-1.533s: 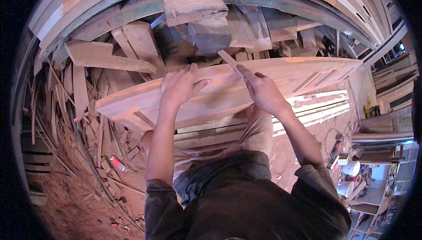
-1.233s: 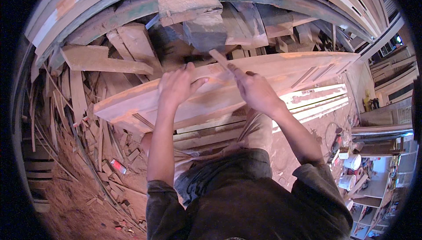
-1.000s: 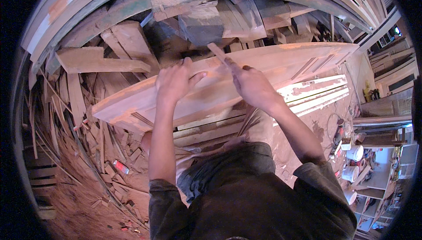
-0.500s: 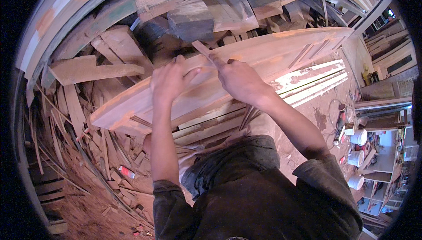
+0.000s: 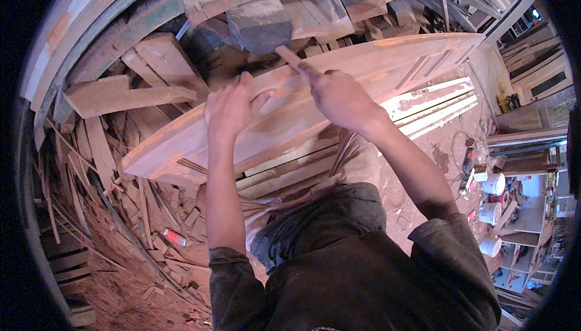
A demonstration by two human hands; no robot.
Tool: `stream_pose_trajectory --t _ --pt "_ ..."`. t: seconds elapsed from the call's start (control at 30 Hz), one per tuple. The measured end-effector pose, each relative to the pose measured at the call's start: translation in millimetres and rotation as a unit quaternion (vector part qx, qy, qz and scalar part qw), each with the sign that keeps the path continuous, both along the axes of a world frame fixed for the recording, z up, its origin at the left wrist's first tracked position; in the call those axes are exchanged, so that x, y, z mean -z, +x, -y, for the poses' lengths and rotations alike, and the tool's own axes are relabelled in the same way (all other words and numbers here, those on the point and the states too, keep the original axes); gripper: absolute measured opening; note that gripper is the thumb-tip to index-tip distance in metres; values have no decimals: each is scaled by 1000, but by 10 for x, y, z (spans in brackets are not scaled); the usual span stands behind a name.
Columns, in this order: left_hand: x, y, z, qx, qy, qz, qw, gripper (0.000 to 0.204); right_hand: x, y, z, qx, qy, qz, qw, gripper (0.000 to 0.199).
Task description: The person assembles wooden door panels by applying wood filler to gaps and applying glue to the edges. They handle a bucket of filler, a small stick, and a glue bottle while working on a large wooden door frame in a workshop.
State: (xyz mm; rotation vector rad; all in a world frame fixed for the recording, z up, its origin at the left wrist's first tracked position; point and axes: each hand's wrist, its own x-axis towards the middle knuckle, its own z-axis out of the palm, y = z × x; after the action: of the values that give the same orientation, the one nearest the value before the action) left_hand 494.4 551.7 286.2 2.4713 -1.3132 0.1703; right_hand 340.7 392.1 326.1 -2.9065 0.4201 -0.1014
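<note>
A long wooden panel (image 5: 284, 122) with a curved, orange-patched edge stands tilted on its side across the space before me. My left hand (image 5: 230, 108) grips its upper edge, fingers over the far side and thumb stretched apart along the near face. In my right hand (image 5: 345, 99) is a narrow flat wooden strip (image 5: 288, 57), with the index finger laid along it. The strip lies at the panel's upper edge, its far end pointing past it. Whether anything covers the strip's underside is hidden.
Wood blocks (image 5: 260, 22) and offcuts are heaped behind the panel. White-marked boards (image 5: 433, 105) lie to the right, near a power tool (image 5: 468, 170) and white buckets (image 5: 490, 213). Wood scraps and a red-and-white can (image 5: 174, 237) litter the left floor.
My right hand and the strip have shifted a little to the right along the panel's edge. The left hand keeps its hold at nearly the same spot.
</note>
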Motion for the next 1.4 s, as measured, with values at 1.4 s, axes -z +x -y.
stream_pose_trajectory --t 1.4 --pt "46 44 8 12 -1 -11 1000 56 -138 -209 47 -24 21 40 999 51"
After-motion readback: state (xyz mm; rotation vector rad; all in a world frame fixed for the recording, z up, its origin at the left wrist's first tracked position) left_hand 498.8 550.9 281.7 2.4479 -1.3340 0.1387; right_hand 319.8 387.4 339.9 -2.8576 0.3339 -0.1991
